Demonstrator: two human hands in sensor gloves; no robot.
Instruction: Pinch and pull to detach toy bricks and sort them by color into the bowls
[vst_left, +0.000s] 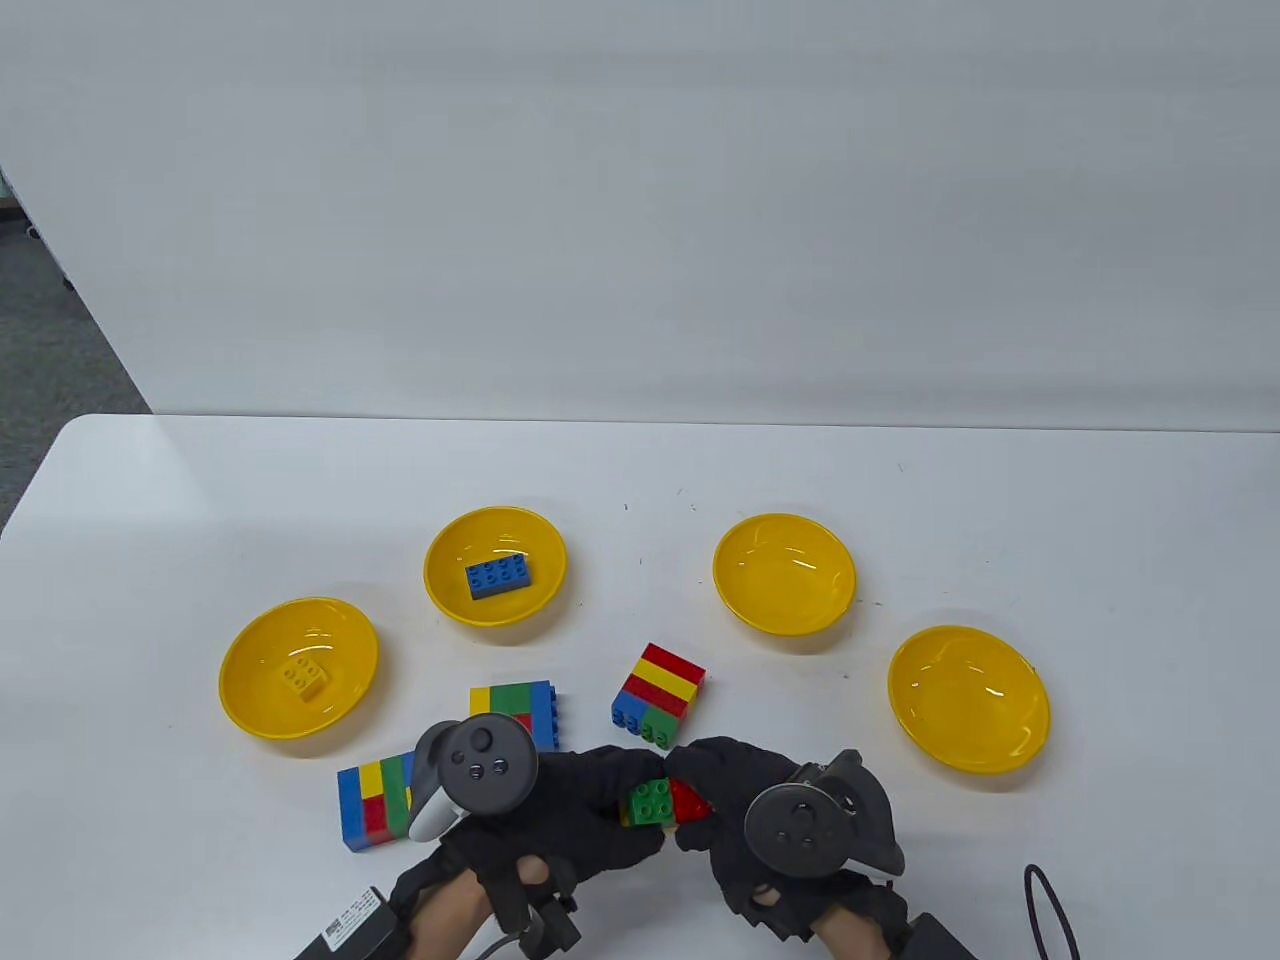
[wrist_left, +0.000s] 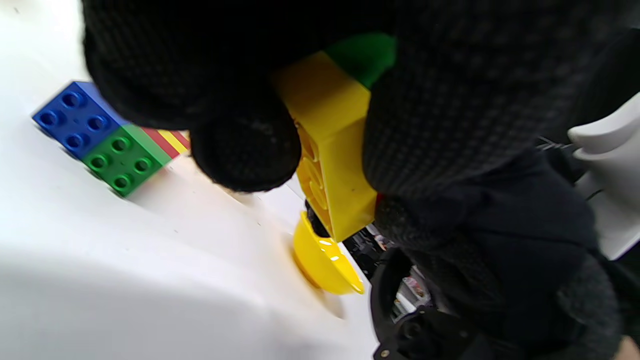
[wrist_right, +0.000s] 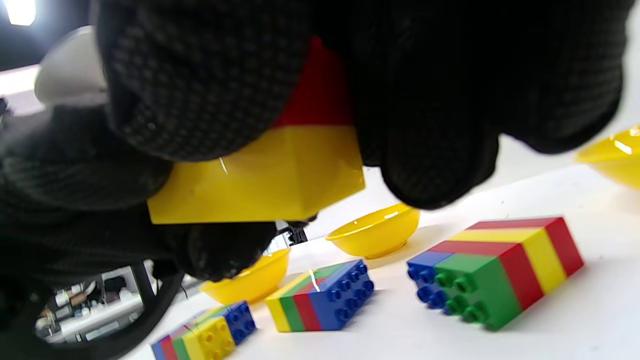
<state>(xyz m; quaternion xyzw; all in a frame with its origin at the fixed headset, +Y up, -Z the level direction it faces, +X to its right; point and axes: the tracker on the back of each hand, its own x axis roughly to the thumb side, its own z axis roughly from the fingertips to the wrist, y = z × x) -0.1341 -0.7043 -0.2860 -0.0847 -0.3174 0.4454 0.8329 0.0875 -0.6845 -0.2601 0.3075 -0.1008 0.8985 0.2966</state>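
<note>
Both hands meet low over the near edge of the desk (vst_left: 900, 480), sharing one small stack of bricks (vst_left: 665, 802): the left hand (vst_left: 560, 810) has its fingers (wrist_left: 245, 150) pinched round the green-and-yellow end, and the right hand (vst_left: 770, 810) has its fingers (wrist_right: 440, 165) curled round the red end, so the stack hangs between them just above the surface. The likeliest slip, as I judge it, is the joint letting go all at once (these bricks tend to part with a snap), which could send a piece toward the desk's near edge, or knock the striped block (vst_left: 660, 695) lying just beyond the knuckles. A skewed pull might also free two layers together instead of one. Room is tight nearby: two more blocks, one (vst_left: 520, 710) behind the left hand and another (vst_left: 375, 805) at its outer side, hem that hand in. The four yellow bowls arc beyond; the far-left bowl (vst_left: 298, 668) holds a yellow brick, the next bowl (vst_left: 495, 565) a blue one, and the two right-hand bowls (vst_left: 785, 575) (vst_left: 968, 700) hold no bricks, with open desk leading to them.
</note>
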